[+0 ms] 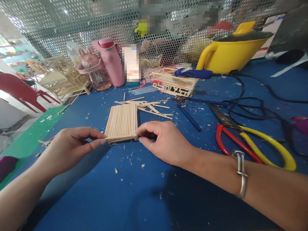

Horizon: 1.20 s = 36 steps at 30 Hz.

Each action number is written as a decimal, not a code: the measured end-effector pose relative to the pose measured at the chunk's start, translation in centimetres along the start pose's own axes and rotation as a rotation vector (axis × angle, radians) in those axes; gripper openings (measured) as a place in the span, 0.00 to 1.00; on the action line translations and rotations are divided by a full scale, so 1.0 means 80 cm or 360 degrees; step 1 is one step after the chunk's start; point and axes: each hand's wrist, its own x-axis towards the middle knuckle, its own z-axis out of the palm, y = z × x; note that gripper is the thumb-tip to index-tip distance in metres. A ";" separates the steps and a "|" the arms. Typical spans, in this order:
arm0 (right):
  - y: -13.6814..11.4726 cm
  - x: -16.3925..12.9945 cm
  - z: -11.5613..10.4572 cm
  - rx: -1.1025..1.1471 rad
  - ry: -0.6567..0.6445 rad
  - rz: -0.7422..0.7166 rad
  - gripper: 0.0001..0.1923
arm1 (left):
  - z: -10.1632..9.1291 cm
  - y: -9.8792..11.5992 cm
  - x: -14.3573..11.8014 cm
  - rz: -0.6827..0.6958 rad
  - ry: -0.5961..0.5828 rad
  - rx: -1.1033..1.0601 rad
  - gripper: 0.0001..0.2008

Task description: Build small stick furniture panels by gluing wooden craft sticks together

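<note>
The left hand (72, 146) and right hand (163, 141) pinch the near corners of a stick panel (122, 123) lying flat on the blue worktop (134, 192), fingers closed on its front edge; seemingly squaring it up, which calls for even pressure; pale round sticks side by side, loose sticks (149, 107) just behind; scissors (250, 138) to the right.

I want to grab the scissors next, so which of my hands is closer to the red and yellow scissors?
Right. Your right hand sits just left of the scissors, pinching the stick panel at its near right corner. Your left hand is farther away, beyond the panel, pinching its left corner.
</note>
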 end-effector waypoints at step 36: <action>0.003 -0.001 -0.032 -0.0043 0.0449 0.0162 0.13 | 0.001 0.001 0.004 0.0068 -0.0011 -0.0137 0.18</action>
